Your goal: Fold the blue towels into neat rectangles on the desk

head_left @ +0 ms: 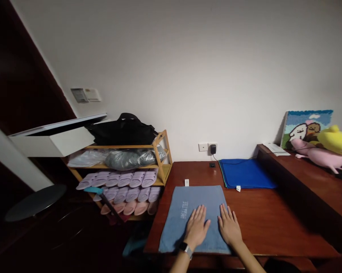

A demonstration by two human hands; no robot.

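A grey-blue towel (173, 231) with pale lettering lies spread flat on the reddish-brown table (267, 220), a white tag sticking out at its far edge. My left hand (197, 226), with a watch on the wrist, rests palm down on the middle of the towel, fingers stretched out and the thumb apart. My right hand (229, 224) lies flat at the towel's right edge, its fingers slightly spread. Neither hand holds anything. Farther back on the table is a folded bright blue cloth (246, 174) with a small white tag at its near edge.
Left of the table stands a wooden rack (165, 151) with slippers, plastic-wrapped items and a black bag (125, 131). A charger (213, 149) is plugged into the wall, its cord crossing the blue cloth. Plush toys (320, 153) and a dog picture sit on a raised ledge at right.
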